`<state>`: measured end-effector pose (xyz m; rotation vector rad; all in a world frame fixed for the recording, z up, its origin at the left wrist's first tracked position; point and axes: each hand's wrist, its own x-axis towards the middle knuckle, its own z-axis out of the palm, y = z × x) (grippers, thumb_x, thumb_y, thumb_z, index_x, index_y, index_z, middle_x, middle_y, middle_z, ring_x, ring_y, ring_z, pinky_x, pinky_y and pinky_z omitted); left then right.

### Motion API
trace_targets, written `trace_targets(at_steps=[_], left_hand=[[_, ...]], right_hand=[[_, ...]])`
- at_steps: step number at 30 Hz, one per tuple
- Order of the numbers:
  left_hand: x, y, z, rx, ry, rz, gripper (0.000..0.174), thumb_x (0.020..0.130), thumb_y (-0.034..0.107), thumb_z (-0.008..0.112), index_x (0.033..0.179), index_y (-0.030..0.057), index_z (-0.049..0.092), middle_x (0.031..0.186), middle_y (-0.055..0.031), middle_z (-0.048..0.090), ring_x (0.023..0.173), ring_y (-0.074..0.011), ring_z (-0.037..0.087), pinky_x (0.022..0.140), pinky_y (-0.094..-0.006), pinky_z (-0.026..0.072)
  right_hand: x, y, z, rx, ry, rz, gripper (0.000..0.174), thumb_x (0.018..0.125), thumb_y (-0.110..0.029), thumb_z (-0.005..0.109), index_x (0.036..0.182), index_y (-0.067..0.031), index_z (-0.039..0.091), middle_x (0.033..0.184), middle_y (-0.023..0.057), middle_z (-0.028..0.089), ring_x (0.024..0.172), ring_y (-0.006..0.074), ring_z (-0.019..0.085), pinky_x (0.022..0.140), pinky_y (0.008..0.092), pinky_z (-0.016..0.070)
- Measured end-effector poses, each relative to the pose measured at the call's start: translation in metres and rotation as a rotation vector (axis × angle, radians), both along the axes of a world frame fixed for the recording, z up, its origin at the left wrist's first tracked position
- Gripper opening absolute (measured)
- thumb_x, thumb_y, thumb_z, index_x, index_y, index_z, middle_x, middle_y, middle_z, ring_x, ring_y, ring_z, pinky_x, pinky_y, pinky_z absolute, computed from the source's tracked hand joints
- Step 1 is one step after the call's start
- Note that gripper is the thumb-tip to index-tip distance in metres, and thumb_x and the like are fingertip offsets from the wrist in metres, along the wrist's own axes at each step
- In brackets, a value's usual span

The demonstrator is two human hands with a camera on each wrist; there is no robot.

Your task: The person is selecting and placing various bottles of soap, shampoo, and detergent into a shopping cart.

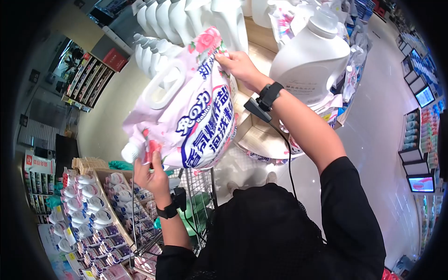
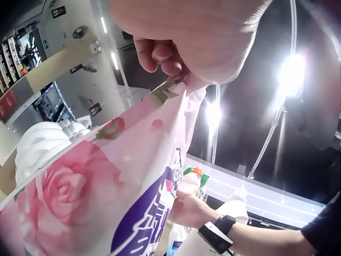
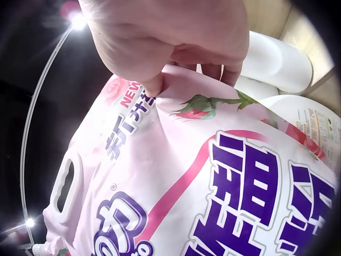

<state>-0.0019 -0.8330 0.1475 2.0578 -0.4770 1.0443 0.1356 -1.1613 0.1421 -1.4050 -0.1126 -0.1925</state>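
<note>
A large pink pouch (image 1: 172, 126) with rose prints and dark blue lettering is held up, tilted, in front of the body. It has a white handle (image 1: 151, 99) set in one side and a white screw cap (image 1: 130, 151) at the lower left corner. My left hand (image 1: 153, 179) grips the pouch's lower edge beside the cap; in the left wrist view its curled fingers (image 2: 161, 53) close on the film. With thumb and fingers, my right hand (image 3: 176, 37) pinches the opposite edge, creasing the film.
Several white bottles (image 1: 175, 21) line a display at the back; a large white jug (image 1: 308, 60) stands right of my right hand. Below the pouch is a wire cart (image 1: 205, 186) with green items (image 1: 193, 205). Product shelves (image 1: 100, 205) fill the lower left. A cable (image 1: 290, 158) hangs from my right wrist.
</note>
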Motion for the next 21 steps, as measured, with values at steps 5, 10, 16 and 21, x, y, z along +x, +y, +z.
trace_targets(at_steps=[5, 10, 16, 21], left_hand=[[-0.01, -0.017, -0.008, 0.096, -0.02, -0.008, 0.009, 0.081, -0.002, 0.073, 0.076, -0.0053, 0.067, 0.066, -0.0104, 0.056, 0.057, -0.0188, 0.05, 0.053, -0.0312, 0.0361], [-0.014, -0.039, -0.002, 0.077, -0.042, -0.066, 0.005, 0.08, -0.003, 0.074, 0.079, -0.004, 0.069, 0.069, -0.011, 0.062, 0.055, -0.0201, 0.052, 0.049, -0.0312, 0.0351], [-0.011, -0.065, -0.005, 0.243, -0.149, -0.328, 0.027, 0.068, -0.001, 0.075, 0.065, 0.0049, 0.049, 0.06, -0.0083, 0.042, 0.051, -0.0261, 0.045, 0.046, -0.0359, 0.0341], [-0.024, -0.106, 0.004, 0.223, -0.167, -0.493, 0.021, 0.063, 0.004, 0.07, 0.065, 0.0066, 0.05, 0.064, -0.0058, 0.043, 0.053, -0.0244, 0.046, 0.046, -0.0368, 0.0356]], right_hand=[[-0.006, -0.007, -0.022, -0.125, 0.076, -0.037, 0.035, 0.098, -0.031, 0.061, 0.084, 0.0001, 0.068, 0.077, 0.0001, 0.063, 0.069, 0.0076, 0.053, 0.066, 0.0262, 0.0448], [-0.014, -0.005, -0.036, -0.346, 0.031, -0.215, 0.039, 0.095, -0.028, 0.062, 0.111, 0.0066, 0.061, 0.092, 0.0149, 0.068, 0.086, 0.0251, 0.065, 0.082, 0.0361, 0.0493], [-0.2, 0.054, -0.028, -0.619, -0.027, -0.032, 0.081, 0.081, -0.033, 0.077, 0.139, 0.0074, 0.039, 0.133, 0.0294, 0.05, 0.125, 0.0437, 0.05, 0.105, 0.046, 0.0409], [-0.237, 0.112, -0.058, -0.7, -0.199, -0.309, 0.074, 0.076, -0.026, 0.078, 0.133, 0.0082, 0.045, 0.126, 0.0258, 0.054, 0.116, 0.0478, 0.051, 0.1, 0.049, 0.0421]])
